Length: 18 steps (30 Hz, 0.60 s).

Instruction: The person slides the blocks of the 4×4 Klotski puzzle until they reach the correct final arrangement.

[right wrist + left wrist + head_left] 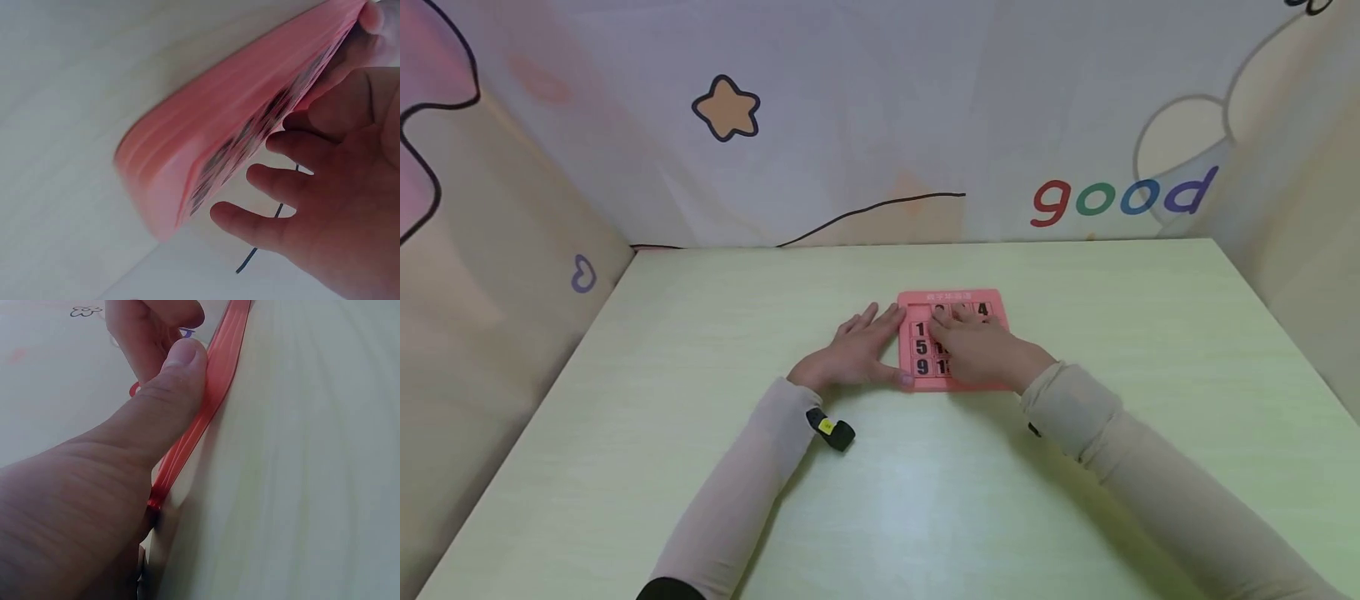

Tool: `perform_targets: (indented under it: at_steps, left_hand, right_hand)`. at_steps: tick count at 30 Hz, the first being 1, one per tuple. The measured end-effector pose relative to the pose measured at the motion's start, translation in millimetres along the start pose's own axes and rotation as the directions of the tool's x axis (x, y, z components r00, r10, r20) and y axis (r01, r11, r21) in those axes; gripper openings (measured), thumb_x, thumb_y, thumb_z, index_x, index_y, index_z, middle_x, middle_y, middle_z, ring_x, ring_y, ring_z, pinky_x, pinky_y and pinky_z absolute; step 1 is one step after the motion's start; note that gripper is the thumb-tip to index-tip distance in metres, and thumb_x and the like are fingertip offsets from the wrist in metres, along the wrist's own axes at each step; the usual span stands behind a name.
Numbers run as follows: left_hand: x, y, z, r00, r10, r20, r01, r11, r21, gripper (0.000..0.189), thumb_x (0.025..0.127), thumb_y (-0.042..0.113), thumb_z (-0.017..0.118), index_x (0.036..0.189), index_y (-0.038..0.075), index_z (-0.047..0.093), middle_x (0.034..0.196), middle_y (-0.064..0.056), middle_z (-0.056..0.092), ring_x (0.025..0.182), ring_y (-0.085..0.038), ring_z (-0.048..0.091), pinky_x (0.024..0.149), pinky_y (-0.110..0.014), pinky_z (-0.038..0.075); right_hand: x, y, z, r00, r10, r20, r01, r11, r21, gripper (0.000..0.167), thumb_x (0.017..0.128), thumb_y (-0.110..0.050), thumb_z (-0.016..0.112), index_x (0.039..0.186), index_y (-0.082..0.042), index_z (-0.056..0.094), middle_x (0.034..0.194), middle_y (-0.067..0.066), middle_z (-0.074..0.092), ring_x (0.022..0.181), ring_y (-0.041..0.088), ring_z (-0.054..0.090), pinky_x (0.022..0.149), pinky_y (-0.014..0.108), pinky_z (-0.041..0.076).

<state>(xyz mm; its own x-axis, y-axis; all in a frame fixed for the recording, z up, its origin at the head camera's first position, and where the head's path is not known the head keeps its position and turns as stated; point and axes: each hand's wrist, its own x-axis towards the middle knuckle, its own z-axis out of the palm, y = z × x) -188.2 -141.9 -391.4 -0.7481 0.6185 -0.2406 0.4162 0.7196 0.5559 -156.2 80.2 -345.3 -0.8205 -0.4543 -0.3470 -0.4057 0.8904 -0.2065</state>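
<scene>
A pink number sliding puzzle (951, 296) lies flat on the table, its tiles printed with black numbers. Down its left column I read 1, 5 and 9; a 4 shows at the top right. The slot at the top left holds no tile. My left hand (857, 350) rests along the puzzle's left edge, fingers spread, thumb at the lower left corner. In the left wrist view that thumb (181, 375) touches the pink side. My right hand (988, 350) is over the right part, fingertips on the upper tiles, hiding several numbers. The right wrist view shows its fingers (250, 222) extended.
The pale green table (880, 500) spreads around the puzzle. A printed cloth backdrop (880, 108) with a star and the word "good" stands behind it, with side walls left and right. A black strap device (831, 429) sits at my left wrist.
</scene>
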Motion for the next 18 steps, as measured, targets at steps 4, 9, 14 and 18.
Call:
perform_targets:
  at_steps: [4, 9, 14, 18]
  left_hand:
    - [-0.9, 0.1, 0.3, 1.000, 0.002, -0.001, -0.002, 1.000, -0.003, 0.117, 0.081, 0.068, 0.072, 0.164, 0.022, 0.003, 0.169, 0.006, -0.002, 0.152, -0.019, -0.016, 0.121, -0.037, -0.009]
    - [-2.2, 0.3, 0.6, 1.000, 0.005, -0.014, -0.005, 1.000, -0.017, 0.116, 0.080, 0.069, 0.072, 0.164, 0.022, 0.005, 0.169, 0.005, 0.001, 0.152, -0.018, -0.015, 0.121, -0.038, -0.009]
    - [-2.9, 0.9, 1.1, 1.000, 0.001, -0.006, -0.001, 1.000, -0.018, 0.116, 0.081, 0.068, 0.072, 0.164, 0.022, 0.006, 0.169, 0.005, 0.001, 0.152, -0.018, -0.015, 0.121, -0.037, -0.009]
    - [-2.5, 0.6, 1.6, 1.000, 0.000, -0.009, 0.000, 1.000, -0.010, 0.116, 0.080, 0.069, 0.071, 0.164, 0.023, 0.006, 0.169, 0.006, 0.000, 0.153, -0.019, -0.014, 0.121, -0.037, -0.008]
  right_hand:
    - [-3.7, -11.8, 1.5, 0.998, -0.054, 0.027, 0.054, 0.999, -0.010, 0.061, 0.103, -0.016, 0.049, 0.160, -0.008, 0.029, 0.166, 0.012, 0.020, 0.152, 0.039, 0.009, 0.112, 0.071, 0.016]
    - [-4.1, -19.6, 3.1, 0.998, -0.055, 0.039, 0.055, 0.998, -0.015, 0.064, 0.104, -0.022, 0.054, 0.160, -0.009, 0.027, 0.167, 0.010, 0.017, 0.152, 0.039, 0.007, 0.113, 0.070, 0.013]
    - [-1.8, -21.9, 3.4, 0.999, -0.041, 0.030, 0.042, 0.999, -0.019, 0.065, 0.104, -0.024, 0.055, 0.160, -0.009, 0.027, 0.166, 0.011, 0.017, 0.152, 0.039, 0.007, 0.114, 0.069, 0.012]
    - [4.3, -20.9, 1.2, 0.999, -0.028, 0.016, 0.029, 0.999, -0.028, 0.066, 0.104, -0.026, 0.055, 0.160, -0.008, 0.027, 0.166, 0.012, 0.019, 0.152, 0.040, 0.009, 0.115, 0.067, 0.013]
